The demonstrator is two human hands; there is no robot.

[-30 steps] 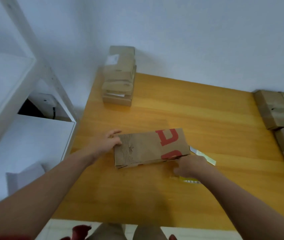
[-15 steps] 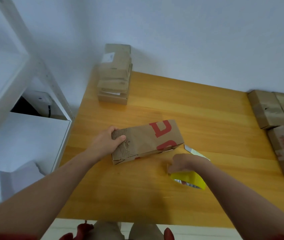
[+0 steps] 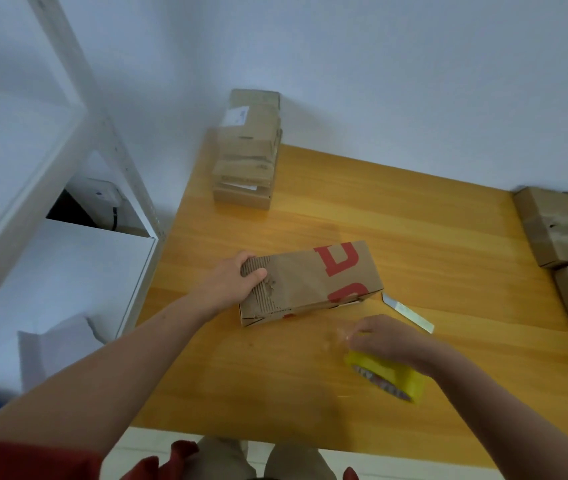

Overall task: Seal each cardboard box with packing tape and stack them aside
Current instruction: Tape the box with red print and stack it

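Observation:
A brown cardboard box [image 3: 313, 282] with red print lies on the wooden table [image 3: 414, 230], slightly slanted. My left hand [image 3: 237, 282] grips its left end, thumb on top. My right hand [image 3: 383, 337] hovers just in front of the box's right end, holding a yellow roll of packing tape [image 3: 386, 377] with a clear strip pulled out toward the box. A stack of sealed boxes [image 3: 246, 150] stands at the table's back left corner against the wall.
More brown boxes [image 3: 566, 244] lie along the table's right edge. A small flat metal blade [image 3: 407, 312] lies on the table right of the box. A white shelf unit [image 3: 68, 209] stands left of the table.
My right hand drew away from the box's right end toward me, lifting the yellow tape roll into view. My left hand closed further over the box's left end. The view shifted.

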